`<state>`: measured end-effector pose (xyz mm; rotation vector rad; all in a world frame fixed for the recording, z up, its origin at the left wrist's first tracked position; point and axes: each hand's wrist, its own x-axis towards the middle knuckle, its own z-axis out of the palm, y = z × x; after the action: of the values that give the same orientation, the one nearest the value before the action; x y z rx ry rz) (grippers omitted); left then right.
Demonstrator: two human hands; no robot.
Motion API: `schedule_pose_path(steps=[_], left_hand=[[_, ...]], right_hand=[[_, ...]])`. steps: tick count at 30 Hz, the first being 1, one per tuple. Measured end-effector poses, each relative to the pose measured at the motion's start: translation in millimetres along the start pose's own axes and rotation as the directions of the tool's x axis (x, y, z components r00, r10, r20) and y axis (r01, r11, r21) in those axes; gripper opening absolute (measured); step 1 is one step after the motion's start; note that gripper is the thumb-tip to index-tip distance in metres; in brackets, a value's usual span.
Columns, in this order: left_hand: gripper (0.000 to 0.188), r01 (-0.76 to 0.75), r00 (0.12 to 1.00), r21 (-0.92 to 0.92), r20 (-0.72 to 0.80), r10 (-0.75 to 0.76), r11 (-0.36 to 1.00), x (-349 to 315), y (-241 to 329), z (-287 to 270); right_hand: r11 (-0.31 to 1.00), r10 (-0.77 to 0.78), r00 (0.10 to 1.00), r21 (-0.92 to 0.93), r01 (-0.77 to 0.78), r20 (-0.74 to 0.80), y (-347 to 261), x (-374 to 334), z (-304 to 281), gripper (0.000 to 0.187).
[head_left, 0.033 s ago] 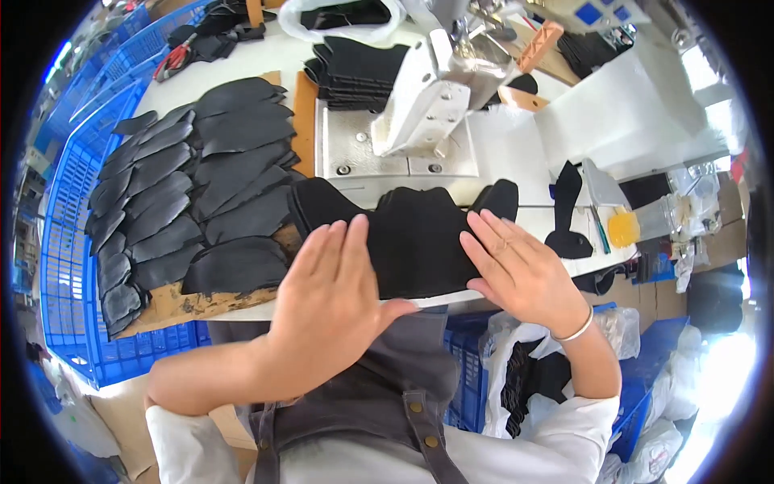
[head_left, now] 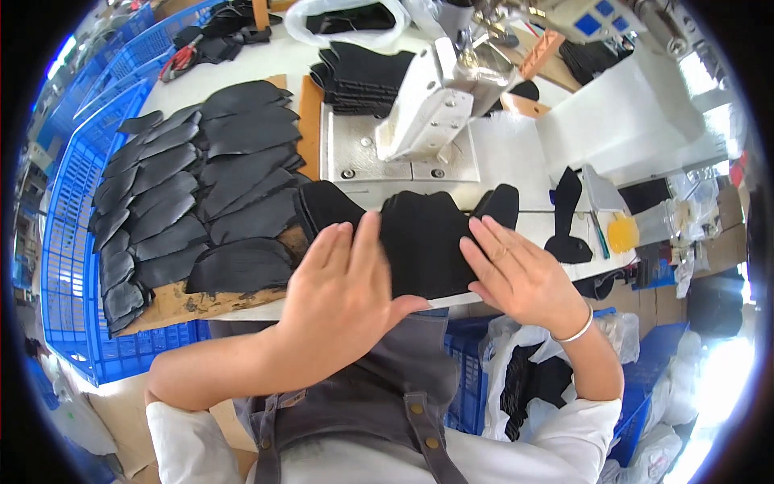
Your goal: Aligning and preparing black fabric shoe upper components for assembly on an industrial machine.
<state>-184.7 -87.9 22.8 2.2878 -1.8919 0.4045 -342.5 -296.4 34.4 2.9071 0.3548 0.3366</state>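
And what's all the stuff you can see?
Table: one, white, ahead
Machine: one, white, table's back
Near pile: one, black, front middle
Back pile: one, black, left of machine
Flat pieces: many, black, left
Baskets: several, blue, both sides
Bags: several, whitish, lower right
Lid: one, yellow, right
Rest: too small to tell
Apron: one, grey, bottom
Sleeves: two, white, bottom
Left hand: one, bare, near pile's left
Right hand: one, bare, near pile's right

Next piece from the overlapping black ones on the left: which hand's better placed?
Left, probably: the left hand is nearer those overlapping black pieces; the right hand is at the far end of the notched black stack.
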Motion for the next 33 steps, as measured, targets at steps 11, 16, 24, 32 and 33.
schedule_pose_path(steps=[11,16,24,32,33], left_hand=[[0.052,-0.127,0.956,0.144,-0.247,0.160,0.981,10,-22,-18],[0.049,0.275,0.883,0.082,-0.417,-0.217,0.958,0,-95,-63],[0.042,0.142,0.866,0.396,-0.494,0.080,0.907,149,-158,-4],[0.035,-0.021,0.942,-0.007,-0.336,0.017,1.000,105,-129,8],[0.024,-0.015,0.965,-0.093,-0.262,-0.010,0.996,79,-132,6]], right_hand=[[0.991,0.125,0.973,-0.027,-0.133,-0.194,-14,23,-36,0.045],[0.943,0.305,0.925,0.209,-0.260,-0.226,-29,10,-13,0.061],[0.904,0.307,0.935,0.361,-0.229,-0.177,-44,15,8,0.055],[0.899,0.303,0.915,0.398,-0.182,-0.267,-69,13,27,0.031],[0.922,0.257,0.909,0.366,-0.129,-0.327,-73,12,33,0.027]])
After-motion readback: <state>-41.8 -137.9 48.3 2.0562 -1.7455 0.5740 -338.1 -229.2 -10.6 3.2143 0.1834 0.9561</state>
